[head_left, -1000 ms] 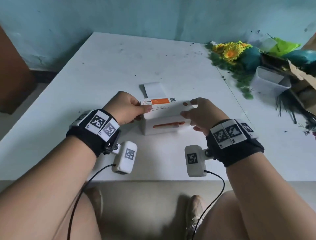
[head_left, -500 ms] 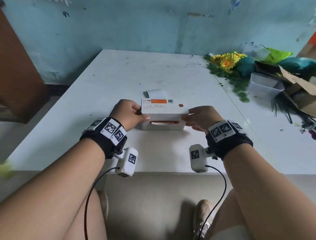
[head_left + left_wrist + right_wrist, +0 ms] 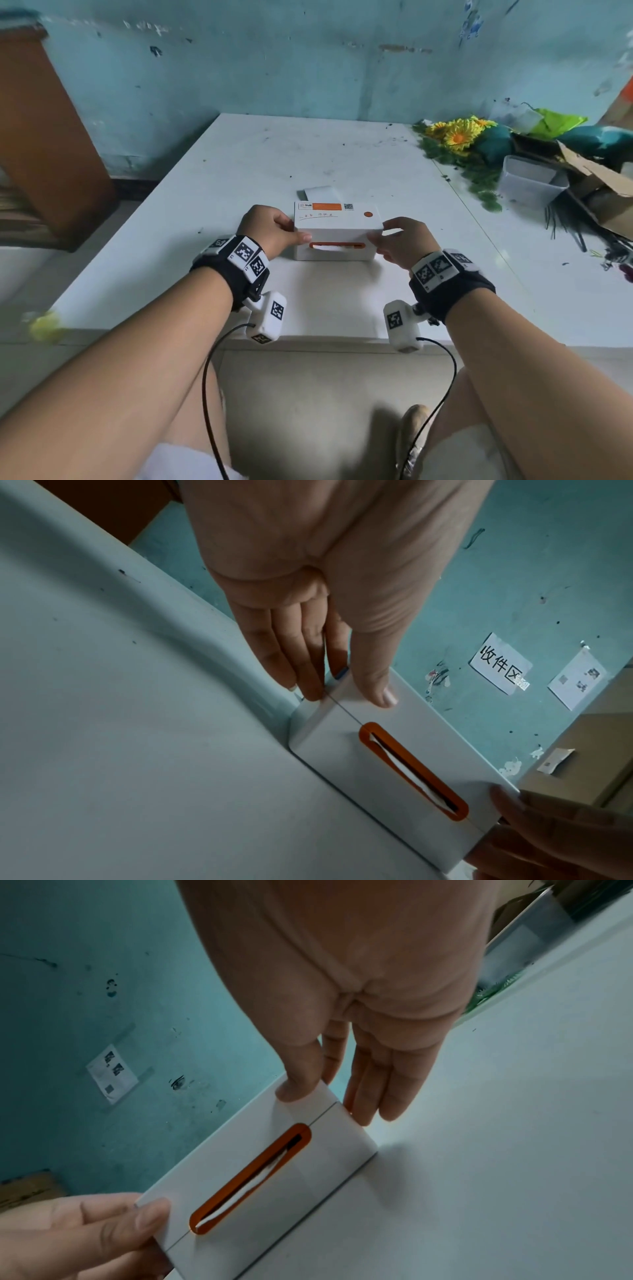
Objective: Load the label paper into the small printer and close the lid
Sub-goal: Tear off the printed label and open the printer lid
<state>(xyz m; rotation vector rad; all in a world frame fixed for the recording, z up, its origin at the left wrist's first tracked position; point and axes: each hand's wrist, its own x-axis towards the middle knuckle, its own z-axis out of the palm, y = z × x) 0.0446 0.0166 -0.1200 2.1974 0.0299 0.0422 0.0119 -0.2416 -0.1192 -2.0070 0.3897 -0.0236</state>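
Observation:
The small white printer (image 3: 337, 228) stands on the white table (image 3: 239, 171) with its lid down. A white paper edge (image 3: 240, 1196) shows inside the orange slot (image 3: 337, 245). The label paper strip (image 3: 322, 192) lies flat behind the printer. My left hand (image 3: 298, 236) pinches the printer's left end, thumb (image 3: 377, 685) on the lid front and fingers (image 3: 291, 664) along the side. My right hand (image 3: 376, 236) pinches the right end the same way, thumb (image 3: 301, 1085) on the lid and fingers (image 3: 387, 1091) down the side.
Artificial sunflowers (image 3: 459, 137), a clear plastic tub (image 3: 529, 181) and a torn cardboard box (image 3: 603, 192) crowd the table's right side. A brown cabinet (image 3: 44, 137) stands at the left, beyond the table. The teal wall (image 3: 308, 58) runs behind. The table's front edge (image 3: 325, 341) is near my wrists.
The lid, tilted up a second ago, has come down flat on the printer body. Both hands stay at the printer's ends. The head view has lifted.

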